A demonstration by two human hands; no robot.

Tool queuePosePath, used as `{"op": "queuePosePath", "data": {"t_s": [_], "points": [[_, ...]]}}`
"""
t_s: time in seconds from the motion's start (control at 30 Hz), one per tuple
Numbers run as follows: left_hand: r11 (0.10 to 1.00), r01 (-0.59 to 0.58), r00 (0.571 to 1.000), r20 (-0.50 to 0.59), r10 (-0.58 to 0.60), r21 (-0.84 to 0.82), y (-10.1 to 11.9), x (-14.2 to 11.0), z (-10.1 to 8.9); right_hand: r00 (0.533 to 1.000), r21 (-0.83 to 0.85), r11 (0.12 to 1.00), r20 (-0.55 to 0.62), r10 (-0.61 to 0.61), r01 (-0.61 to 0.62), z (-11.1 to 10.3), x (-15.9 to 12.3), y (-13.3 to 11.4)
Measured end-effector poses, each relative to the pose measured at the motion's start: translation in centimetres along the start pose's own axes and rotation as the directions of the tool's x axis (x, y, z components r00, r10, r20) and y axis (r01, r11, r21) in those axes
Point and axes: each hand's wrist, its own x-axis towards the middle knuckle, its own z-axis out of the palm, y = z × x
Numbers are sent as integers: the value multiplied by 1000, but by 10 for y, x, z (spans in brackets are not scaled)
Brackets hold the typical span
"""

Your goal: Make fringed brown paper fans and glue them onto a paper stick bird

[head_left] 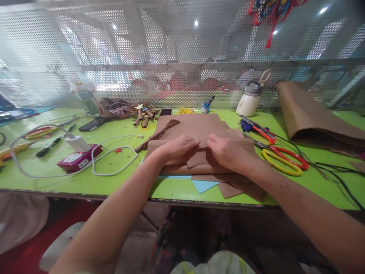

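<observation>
Both my hands grip the near edge of a brown paper sheet (196, 127) that curls up over a stack of similar sheets on the green table. My left hand (182, 146) pinches the folded edge left of the middle. A short gap away, my right hand (224, 150) pinches the same edge, fingers closed. Below the hands more brown paper (230, 189) and a light blue sheet (203, 185) stick out toward the table's front edge. A fringed, pleated strip of brown paper (156, 135) lies on the left of the sheet.
To the right lie red-and-yellow scissors (282, 161), orange-handled scissors (264, 133) and a large brown paper roll (319, 118). A cream bottle (248, 101) stands behind. On the left are a purple power strip (80, 158) with a white cable, a marker (48, 147) and a phone (92, 124).
</observation>
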Motion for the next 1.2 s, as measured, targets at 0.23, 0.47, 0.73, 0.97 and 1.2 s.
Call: {"op": "queuePosePath", "data": {"t_s": [0.23,0.47,0.73,0.97,1.2], "points": [[986,88,993,95,-75,-141,-8,-4,-1,997,16,1000,-68,25,-24,3,-1,0],[966,100,992,102,-77,-237,-1,-6,8,992,6,997,-102,76,-76,-12,-3,-5],[930,180,984,56,-171,-321,-2,-8,14,963,509,859,-203,176,-49,11,4,8],[947,157,987,14,-159,-279,-6,-6,15,907,876,367,160,388,-312,12,8,16],[975,112,994,9,-112,-193,2,-5,13,899,915,218,247,361,-339,24,10,13]]}}
